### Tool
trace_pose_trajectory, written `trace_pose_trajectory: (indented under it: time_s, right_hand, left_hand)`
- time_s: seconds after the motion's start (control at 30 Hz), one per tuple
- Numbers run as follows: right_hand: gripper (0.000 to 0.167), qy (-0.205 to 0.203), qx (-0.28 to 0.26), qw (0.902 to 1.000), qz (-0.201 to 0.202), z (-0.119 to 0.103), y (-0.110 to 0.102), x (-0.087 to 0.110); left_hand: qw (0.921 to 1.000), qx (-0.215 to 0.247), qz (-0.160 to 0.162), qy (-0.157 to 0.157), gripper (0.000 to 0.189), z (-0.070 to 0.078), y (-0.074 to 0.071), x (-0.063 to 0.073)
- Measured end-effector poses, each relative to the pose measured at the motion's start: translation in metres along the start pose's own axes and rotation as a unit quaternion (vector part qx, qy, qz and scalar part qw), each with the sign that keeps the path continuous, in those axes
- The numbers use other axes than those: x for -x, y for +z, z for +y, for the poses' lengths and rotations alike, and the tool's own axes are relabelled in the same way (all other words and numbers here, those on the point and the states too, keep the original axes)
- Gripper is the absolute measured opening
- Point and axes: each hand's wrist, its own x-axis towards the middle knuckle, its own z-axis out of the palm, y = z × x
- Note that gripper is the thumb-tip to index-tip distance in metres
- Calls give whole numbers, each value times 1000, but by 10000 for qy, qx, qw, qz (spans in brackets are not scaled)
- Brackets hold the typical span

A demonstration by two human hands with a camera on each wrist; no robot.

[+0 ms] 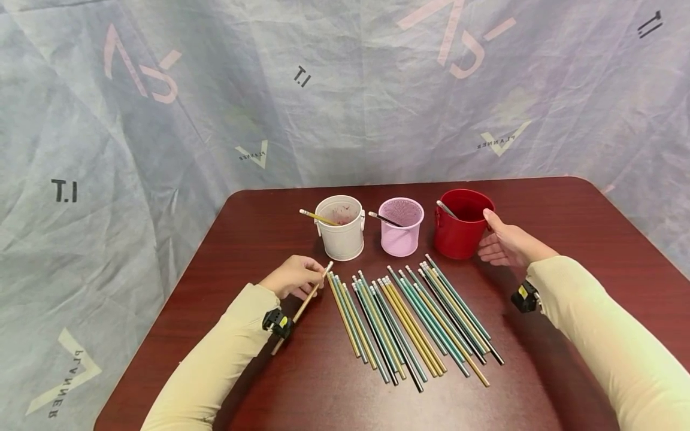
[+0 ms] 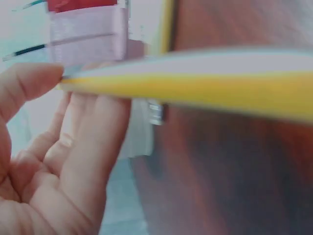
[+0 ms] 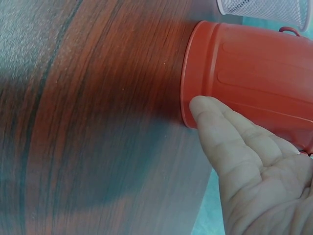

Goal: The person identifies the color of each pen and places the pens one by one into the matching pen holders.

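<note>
My left hand [image 1: 299, 276] pinches a yellow pencil [image 1: 305, 304] near its eraser end, left of the pencil rows. The pencil slants down toward the wrist; in the left wrist view its shaft [image 2: 220, 90] crosses blurred in front of the lens. My right hand [image 1: 509, 242] is at the right side of a red bucket [image 1: 458, 239], thumb at its rim and fingers extended along its wall. A green pencil [image 1: 447, 210] leans inside that bucket. In the right wrist view the straight fingers [image 3: 230, 142] lie against the red wall.
Left of the red bucket stand a pink mesh cup [image 1: 400, 239] holding a black pencil [image 1: 385, 219] and a white bucket [image 1: 343, 242] holding a yellow pencil [image 1: 319, 217]. Several green, gold and black pencils [image 1: 409, 326] lie side by side on the dark red table [image 1: 215, 257]. A printed cloth [image 1: 345, 120] hangs behind.
</note>
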Motion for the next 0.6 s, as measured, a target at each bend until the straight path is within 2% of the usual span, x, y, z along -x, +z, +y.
trace_pose_trajectory:
  time_s: [0.1, 0.27, 0.33, 0.37, 0.4, 0.43, 0.47, 0.53, 0.6]
  right_hand:
    - [102, 7, 21, 10000, 22, 0, 0, 1]
    - [103, 6, 65, 9999, 102, 0, 1, 2]
    - [103, 3, 68, 9999, 105, -1, 1, 2]
    - [103, 2, 69, 9999, 100, -1, 1, 2]
    - [103, 5, 62, 9999, 98, -1, 1, 1]
    - [103, 4, 58, 9999, 86, 0, 0, 1]
    - [103, 5, 57, 10000, 77, 0, 0, 1]
    - [103, 9, 53, 10000, 57, 0, 0, 1]
    - [102, 14, 50, 10000, 54, 0, 0, 0]
  left_hand:
    - [9988, 400, 141, 257, 24, 10, -3, 9]
    - [9929, 737, 532, 764, 18, 32, -10, 29]
    - [9858, 943, 877, 1082, 17, 41, -13, 36]
    - [9794, 1100, 1101, 1287, 16, 46, -14, 40]
    - [9699, 1355, 1334, 1522, 14, 50, -15, 42]
    - [9565, 1677, 1578, 1792, 13, 55, -15, 45]
    - [9389, 2042, 1831, 2077, 12, 59, -15, 47]
    - [8930, 2797, 2287, 2684, 17, 67, -15, 50]
    - [8381, 3476, 2625, 3283, 24, 74, -15, 52]
